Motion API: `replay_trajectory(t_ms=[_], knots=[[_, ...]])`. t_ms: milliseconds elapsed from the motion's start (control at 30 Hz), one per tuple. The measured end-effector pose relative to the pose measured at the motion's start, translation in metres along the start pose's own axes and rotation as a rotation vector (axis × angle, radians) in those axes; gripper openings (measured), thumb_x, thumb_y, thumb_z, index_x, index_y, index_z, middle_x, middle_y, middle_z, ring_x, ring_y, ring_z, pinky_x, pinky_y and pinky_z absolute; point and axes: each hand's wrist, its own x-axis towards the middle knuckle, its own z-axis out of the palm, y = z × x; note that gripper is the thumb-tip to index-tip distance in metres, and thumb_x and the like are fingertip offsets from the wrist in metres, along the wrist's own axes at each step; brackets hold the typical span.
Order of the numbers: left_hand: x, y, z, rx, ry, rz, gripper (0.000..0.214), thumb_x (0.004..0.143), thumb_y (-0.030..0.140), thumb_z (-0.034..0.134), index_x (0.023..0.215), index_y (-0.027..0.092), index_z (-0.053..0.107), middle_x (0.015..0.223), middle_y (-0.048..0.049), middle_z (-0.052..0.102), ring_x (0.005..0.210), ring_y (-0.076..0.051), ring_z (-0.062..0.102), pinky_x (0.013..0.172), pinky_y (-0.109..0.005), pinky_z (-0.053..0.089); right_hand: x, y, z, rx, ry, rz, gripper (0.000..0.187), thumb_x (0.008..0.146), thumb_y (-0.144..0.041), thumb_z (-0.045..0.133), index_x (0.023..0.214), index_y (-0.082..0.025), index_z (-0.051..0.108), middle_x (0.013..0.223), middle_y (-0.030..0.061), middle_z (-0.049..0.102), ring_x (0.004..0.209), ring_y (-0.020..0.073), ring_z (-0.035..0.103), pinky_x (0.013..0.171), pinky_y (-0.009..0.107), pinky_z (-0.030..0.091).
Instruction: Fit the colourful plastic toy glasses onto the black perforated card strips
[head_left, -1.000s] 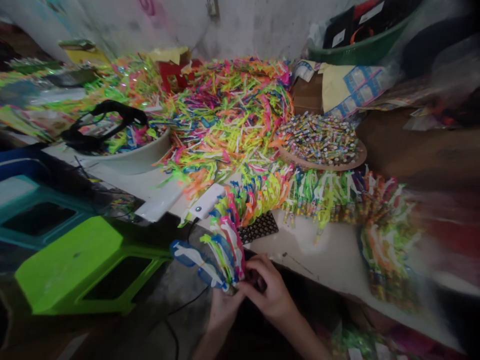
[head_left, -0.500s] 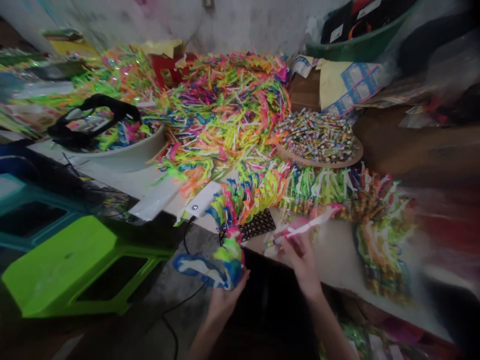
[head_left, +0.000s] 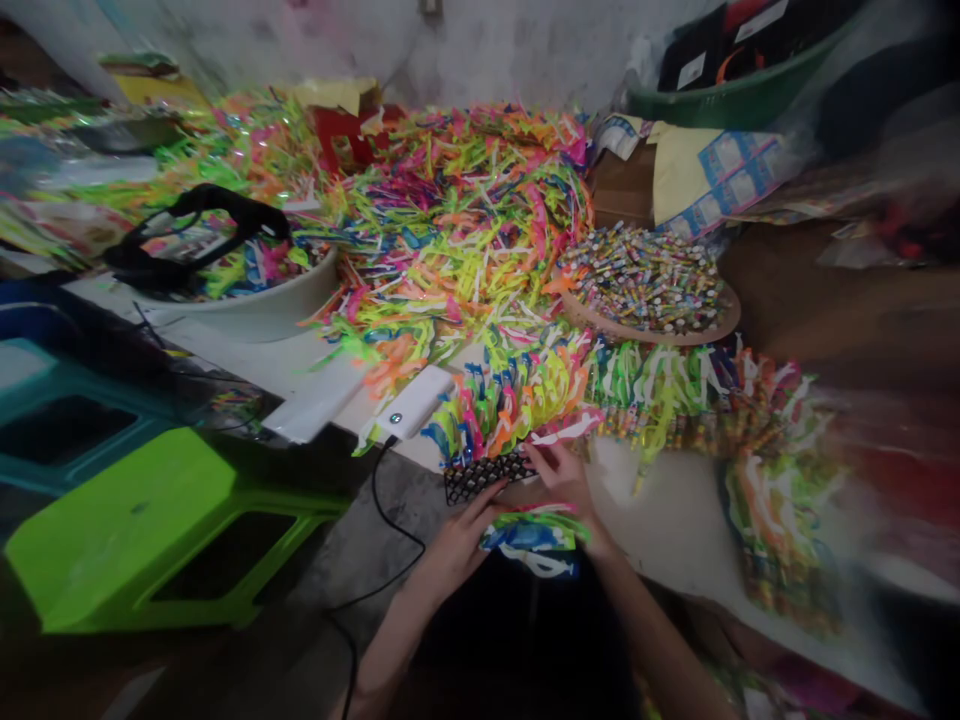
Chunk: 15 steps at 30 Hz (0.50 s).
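My left hand [head_left: 459, 535] is closed around a small bundle of coloured plastic strips [head_left: 534, 535], blue, green and white, held just below the table edge. A black perforated mat [head_left: 484, 474] lies at that edge, right above the hand. My right hand [head_left: 564, 476] pinches a pink strip with a white shape on it [head_left: 566, 430] and holds it against the near end of a long row of neon strips [head_left: 600, 385] laid along the white table [head_left: 660, 515].
A big heap of neon strips [head_left: 457, 220] covers the table behind. A round tray of small rolls [head_left: 651, 285] stands right of it. A white basin [head_left: 247, 300], a white power bank [head_left: 409, 405], a green stool [head_left: 150, 520] and a teal stool [head_left: 52, 420] are to the left.
My right hand drew a pink strip out of the bundle, lifted it over the table and brought it to the row's near end. My left hand moved the bundle right, up to the table edge.
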Motion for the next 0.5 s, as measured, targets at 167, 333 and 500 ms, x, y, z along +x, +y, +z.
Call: replay_trajectory(t_ms=[167,333,500], knots=[[-0.003,0.003,-0.008,-0.034,-0.006,-0.008,0.046,0.074,0.004,0.045,0.116,0.023,0.048,0.144,-0.0059,0.031,0.121,-0.019,0.044,0.101,-0.031,0.035,0.000,-0.008,0.000,-0.245,-0.012,-0.109,0.027,0.082,-0.041,0.052,0.087,-0.016,0.062,0.079,0.0055,0.069,0.074,0.0181,0.065,0.069,0.029,0.051],[-0.010,0.000,-0.010,0.004,-0.021,-0.011,0.051,0.070,0.001,0.046,0.115,0.024,0.051,0.143,-0.0041,0.033,0.122,-0.020,0.042,0.101,-0.032,0.034,-0.002,-0.018,0.004,-0.523,0.001,-0.162,0.027,0.084,-0.036,0.048,0.078,-0.015,0.064,0.070,0.0058,0.068,0.062,0.0167,0.062,0.060,0.025,0.047],[-0.016,-0.008,-0.004,0.080,-0.032,-0.004,0.062,0.061,-0.006,0.044,0.114,0.026,0.052,0.143,-0.0016,0.034,0.124,-0.020,0.040,0.101,-0.034,0.034,-0.013,-0.024,0.001,-0.679,0.020,-0.190,0.027,0.083,-0.034,0.048,0.071,-0.017,0.065,0.067,0.0063,0.068,0.060,0.0176,0.063,0.060,0.025,0.045]])
